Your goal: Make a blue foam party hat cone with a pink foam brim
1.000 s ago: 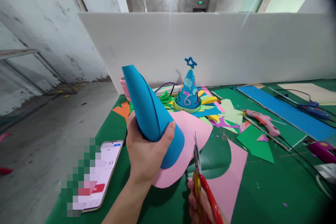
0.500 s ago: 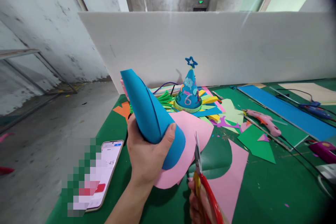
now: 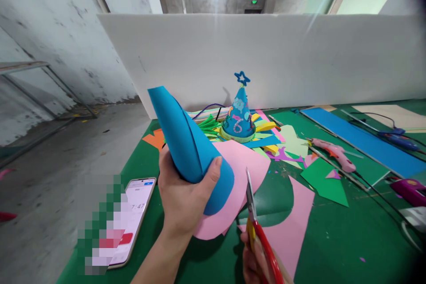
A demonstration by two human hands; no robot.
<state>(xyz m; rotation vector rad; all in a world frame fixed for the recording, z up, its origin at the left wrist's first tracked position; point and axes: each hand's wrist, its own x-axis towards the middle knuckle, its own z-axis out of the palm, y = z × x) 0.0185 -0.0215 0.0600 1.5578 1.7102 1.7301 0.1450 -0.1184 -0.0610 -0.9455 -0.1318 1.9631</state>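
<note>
My left hand (image 3: 184, 197) is closed around a rolled blue paper cone (image 3: 186, 142), together with a curved pink paper piece (image 3: 239, 173) that fans out below and to the right of the cone. At the bottom edge, my right hand (image 3: 258, 264) grips red-and-yellow scissors (image 3: 258, 226). Their blades point up beside the pink piece's right edge. A pink offcut (image 3: 293, 226) lies flat on the green table (image 3: 333, 239) just right of the scissors.
A finished blue party hat with a star (image 3: 239, 115) stands on coloured paper scraps by the white board (image 3: 266, 57). A phone (image 3: 131, 219) lies at the left table edge. A pink glue gun (image 3: 333, 153), a blue sheet (image 3: 362, 142) and cables lie to the right.
The blue cone has tipped slightly further left in my left hand. The scissors have barely shifted.
</note>
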